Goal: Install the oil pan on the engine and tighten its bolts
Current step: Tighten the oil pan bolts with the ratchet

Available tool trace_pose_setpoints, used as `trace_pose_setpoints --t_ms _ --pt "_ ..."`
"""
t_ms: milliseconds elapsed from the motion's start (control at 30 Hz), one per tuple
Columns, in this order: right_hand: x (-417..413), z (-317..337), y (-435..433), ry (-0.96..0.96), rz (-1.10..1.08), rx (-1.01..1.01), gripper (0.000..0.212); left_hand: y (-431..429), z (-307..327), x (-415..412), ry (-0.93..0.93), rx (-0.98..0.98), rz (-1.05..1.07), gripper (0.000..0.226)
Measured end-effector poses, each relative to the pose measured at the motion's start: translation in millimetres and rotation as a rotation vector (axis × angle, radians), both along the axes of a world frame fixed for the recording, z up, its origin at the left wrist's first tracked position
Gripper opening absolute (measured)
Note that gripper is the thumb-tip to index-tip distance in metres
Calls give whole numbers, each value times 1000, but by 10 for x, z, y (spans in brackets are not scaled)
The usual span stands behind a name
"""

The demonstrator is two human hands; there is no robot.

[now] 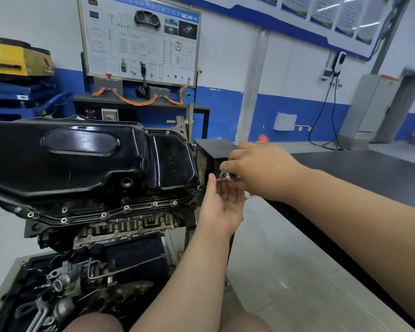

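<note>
A glossy black oil pan sits on top of an upturned engine at the left of the view, its flange lying along the engine's edge. A row of bolts with bright heads shows along the near flange.

Just off the pan's right end, the two hands meet. The left hand is turned palm up, its fingers loosely spread and relaxed, gripping nothing. The right hand reaches in from the right above it, with curled fingers pinching a small shiny metal part over the left palm. It is too small and blurred to tell what the part is.

Directly behind the hands stands a black box, close to the pan's right end. A long dark bench runs along the right side. Below the engine, a tray holds loose grey engine parts. The person's bare knees show at the bottom edge.

Behind the engine stands a white training board with a car instrument cluster, wiring diagrams and orange cables at its base. Its blue heading strip and other lettering are too blurred to read. Yellow and blue equipment is stacked at far left. On the blue and white wall to the right hang a white box and a charger with a black cable, beside a grey cabinet.
</note>
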State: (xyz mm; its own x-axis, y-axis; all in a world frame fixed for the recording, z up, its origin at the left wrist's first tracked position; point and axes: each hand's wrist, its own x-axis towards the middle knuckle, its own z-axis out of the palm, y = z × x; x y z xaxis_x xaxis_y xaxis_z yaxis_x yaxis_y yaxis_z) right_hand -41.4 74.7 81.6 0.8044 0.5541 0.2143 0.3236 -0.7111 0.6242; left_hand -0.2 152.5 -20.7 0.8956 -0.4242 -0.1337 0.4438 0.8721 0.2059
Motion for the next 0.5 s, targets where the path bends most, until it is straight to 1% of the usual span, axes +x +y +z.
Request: trace_pose_setpoints --t_ms 67,133,200,267,300,367,433,467,500 --pt "30 -32 11 26 -107 154 33 33 -12 -4 -42 19 3 34" --pt "30 -77 28 41 -273 324 50 62 -11 -9 -70 52 -6 33" --pt "20 -140 41 53 -384 427 58 65 1 -18 -66 82 -33 32" --pt "2 -164 39 79 -433 475 60 51 6 -29 -58 117 -50 31" --pt "-7 -152 31 82 -435 462 58 45 7 -34 -56 128 -51 30" --pt "-22 -117 -8 40 -373 317 49 38 -9 -33 -38 123 -52 28" --pt "-22 -89 -62 -71 -194 76 34 30 -18 -22 -4 128 -52 26" --pt "-18 -78 -77 -97 -122 8 30 24 -18 -17 10 137 -52 25" --pt "-23 -62 -82 -101 -92 -5 31 18 -18 -11 17 141 -50 25"
